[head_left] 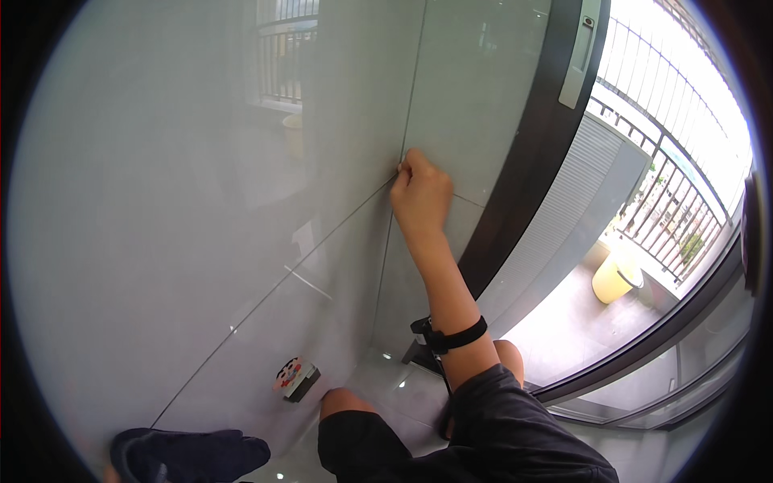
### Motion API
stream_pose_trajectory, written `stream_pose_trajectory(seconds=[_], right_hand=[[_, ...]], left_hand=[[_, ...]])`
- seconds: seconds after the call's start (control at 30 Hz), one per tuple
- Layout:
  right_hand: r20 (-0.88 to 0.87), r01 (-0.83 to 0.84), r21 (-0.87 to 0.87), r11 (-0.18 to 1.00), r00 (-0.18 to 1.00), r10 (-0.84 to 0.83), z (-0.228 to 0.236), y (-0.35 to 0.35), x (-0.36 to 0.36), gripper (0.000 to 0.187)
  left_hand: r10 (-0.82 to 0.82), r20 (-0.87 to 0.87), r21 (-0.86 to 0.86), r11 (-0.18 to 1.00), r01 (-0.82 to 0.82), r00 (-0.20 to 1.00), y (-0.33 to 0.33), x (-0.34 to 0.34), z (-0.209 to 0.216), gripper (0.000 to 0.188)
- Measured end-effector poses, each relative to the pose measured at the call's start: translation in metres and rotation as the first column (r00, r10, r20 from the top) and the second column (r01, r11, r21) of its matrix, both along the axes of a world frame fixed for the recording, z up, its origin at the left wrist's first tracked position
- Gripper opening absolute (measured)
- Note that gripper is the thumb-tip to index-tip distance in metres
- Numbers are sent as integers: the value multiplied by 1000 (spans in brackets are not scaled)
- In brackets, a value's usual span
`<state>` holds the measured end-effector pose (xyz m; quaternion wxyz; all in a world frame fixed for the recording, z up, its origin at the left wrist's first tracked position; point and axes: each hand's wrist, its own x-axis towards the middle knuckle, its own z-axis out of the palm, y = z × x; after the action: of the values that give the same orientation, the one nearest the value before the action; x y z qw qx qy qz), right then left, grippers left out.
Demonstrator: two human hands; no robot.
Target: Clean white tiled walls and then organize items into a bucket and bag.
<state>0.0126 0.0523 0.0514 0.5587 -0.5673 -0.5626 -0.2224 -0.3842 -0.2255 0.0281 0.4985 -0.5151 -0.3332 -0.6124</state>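
My right hand (422, 193) reaches up to the inner corner of the tiled wall (201, 185), its fingers curled in a pinch against the seam. A tiny pale spot shows at the fingertips; whether it is a nail or a held thing, I cannot make out. At the lower left, a dark navy cloth or mitt (189, 456) lies close along the wall. A sliver of my left hand or wrist (110, 473) shows at its outer end, with the fingers hidden. A black strap (459, 336) with a small device circles my right forearm.
A small cartoon-figure holder (295, 379) is fixed low on the left wall. To the right stand a dark door frame (527, 153) and a pale ribbed panel (581, 177). Beyond them, a yellow bucket (613, 278) sits on a balcony by a metal railing (672, 217).
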Motion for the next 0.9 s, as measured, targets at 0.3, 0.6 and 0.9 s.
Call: stream_pose_trajectory(seconds=[0.3,0.6,0.9], right_hand=[[-60,-68,-25,997,996,66,-7,-11,23,8],[-581,-910,-369,187,383,718,-91,-180,-36,44],[-862,-971,118,207,4,507,-117,-216,-35,34]], left_hand=[[-204,45,-191,959,209,978,0,-43,-55,26],[-331,376,-230,871,433,866,9,39,-41,26],[-554,677,-551,56,833,485,45,145,-17,25]])
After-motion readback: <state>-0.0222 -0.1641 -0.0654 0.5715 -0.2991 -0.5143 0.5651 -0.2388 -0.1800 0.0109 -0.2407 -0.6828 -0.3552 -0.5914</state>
